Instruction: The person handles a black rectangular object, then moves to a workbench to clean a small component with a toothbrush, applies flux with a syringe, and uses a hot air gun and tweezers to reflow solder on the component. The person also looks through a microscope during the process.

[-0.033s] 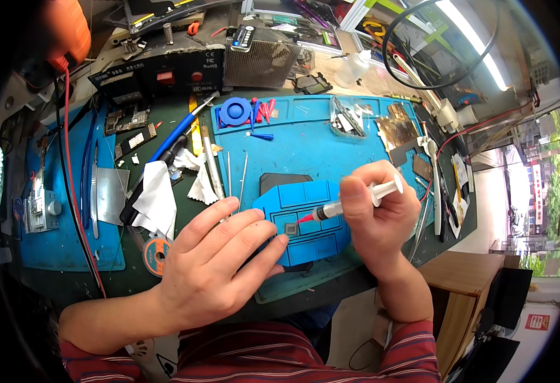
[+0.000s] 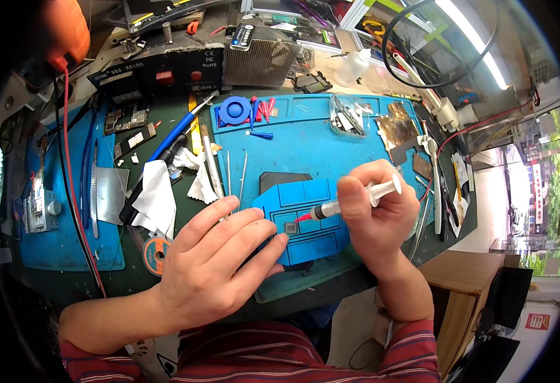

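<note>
A blue ridged pad (image 2: 312, 249) with raised rectangular sections lies in front of me on a black base (image 2: 284, 180). A small square grey chip (image 2: 291, 228) sits near its middle. My left hand (image 2: 219, 262) grips the pad's left edge, its fingers extended and the thumb low at the side, partly hidden. In my right hand (image 2: 382, 217) is a clear syringe (image 2: 328, 210) with a white plunger, held tilted. Its pink-red needle tip points down to the left, just above or at the chip's upper right corner; contact cannot be told.
Two thin metal tools (image 2: 242, 175) lie beyond my left hand, near white tissue (image 2: 155, 198) and a blue-handled tool (image 2: 179, 131). An orange solder spool (image 2: 157, 255) is at left. Farther back are a round blue case (image 2: 234, 111), a bag of small parts (image 2: 349, 118) and a white bottle (image 2: 352, 68).
My right hand and the syringe have shifted very slightly left. My left hand, the pad and the chip stay where they were.
</note>
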The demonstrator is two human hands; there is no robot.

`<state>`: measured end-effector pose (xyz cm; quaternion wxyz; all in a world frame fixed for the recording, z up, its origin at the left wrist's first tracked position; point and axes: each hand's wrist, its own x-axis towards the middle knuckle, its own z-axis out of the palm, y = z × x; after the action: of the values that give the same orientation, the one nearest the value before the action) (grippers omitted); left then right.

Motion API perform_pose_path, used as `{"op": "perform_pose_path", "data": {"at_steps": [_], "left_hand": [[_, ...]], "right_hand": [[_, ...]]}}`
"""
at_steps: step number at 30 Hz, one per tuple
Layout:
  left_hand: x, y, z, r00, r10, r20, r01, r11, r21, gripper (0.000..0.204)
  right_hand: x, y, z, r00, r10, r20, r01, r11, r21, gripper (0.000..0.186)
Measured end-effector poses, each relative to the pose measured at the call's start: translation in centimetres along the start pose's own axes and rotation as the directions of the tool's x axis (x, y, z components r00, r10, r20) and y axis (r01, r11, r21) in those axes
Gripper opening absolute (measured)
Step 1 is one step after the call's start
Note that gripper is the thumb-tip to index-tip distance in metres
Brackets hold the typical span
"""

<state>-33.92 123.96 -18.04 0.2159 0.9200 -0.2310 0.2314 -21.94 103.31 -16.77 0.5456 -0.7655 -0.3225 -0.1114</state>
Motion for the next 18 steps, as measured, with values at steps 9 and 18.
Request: {"op": "perform_pose_path", "data": {"at_steps": [9, 18], "left_hand": [[0.02, -0.01, -0.05, 1.0, 0.003, 0.029, -0.004, 1.0, 0.016, 0.038], [0.1, 0.09, -0.26, 0.999, 0.005, 0.046, -0.006, 1.0, 0.025, 0.04]], "right_hand": [[0.11, -0.45, 0.27, 0.967, -0.237, 0.098, 0.249, 0.96, -0.129, 0.025], [-0.01, -0.52, -0.21, 0.917, -0.36, 0.17, 0.388, 0.905, -0.177, 0.027]]}}
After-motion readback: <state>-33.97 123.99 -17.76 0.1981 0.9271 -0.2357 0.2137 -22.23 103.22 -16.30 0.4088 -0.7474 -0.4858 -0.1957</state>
